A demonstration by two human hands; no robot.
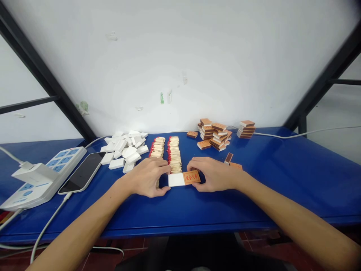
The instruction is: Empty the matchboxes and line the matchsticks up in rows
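Note:
In the head view, a half-open matchbox is held level between my hands, just above the blue table (141, 214). My left hand (148, 177) grips the left end of its white inner tray (176, 180) between thumb and fingers. Around the right end of the orange printed sleeve (191, 177), the thumb and fingers of my right hand (213, 175) are closed. The tray sticks out to the left of the sleeve. Behind my hands lie two long rows of red-tipped matches (156, 147), partly hidden by my left hand.
White matchbox trays (116, 163) are heaped at the left. Closed matchboxes (222, 136) are piled at the back, with a neat stack (246, 130) farther right. Loose sleeves (228, 158) lie behind my right wrist. A phone (81, 173) and power strip (62, 160) with cables occupy the left side.

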